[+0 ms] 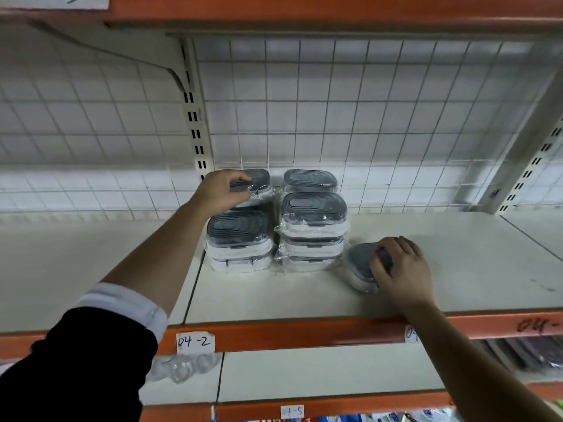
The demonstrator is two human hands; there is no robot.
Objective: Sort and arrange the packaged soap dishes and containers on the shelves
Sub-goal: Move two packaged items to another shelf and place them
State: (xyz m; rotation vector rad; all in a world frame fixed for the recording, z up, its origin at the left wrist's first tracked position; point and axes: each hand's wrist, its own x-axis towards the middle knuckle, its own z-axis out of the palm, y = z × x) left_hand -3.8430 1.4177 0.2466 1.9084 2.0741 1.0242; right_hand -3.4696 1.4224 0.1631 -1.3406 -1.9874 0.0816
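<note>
On shelf, four soap dish stacks, one lone dish

grey-lidded white containers, orange-edged shelf, white grid backing

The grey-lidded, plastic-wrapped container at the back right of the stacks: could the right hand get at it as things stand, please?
Probably not yet: the right hand grips a separate grey-lidded container lying beside the stacks. Once freed, the way to the back container looks open from above.
</note>
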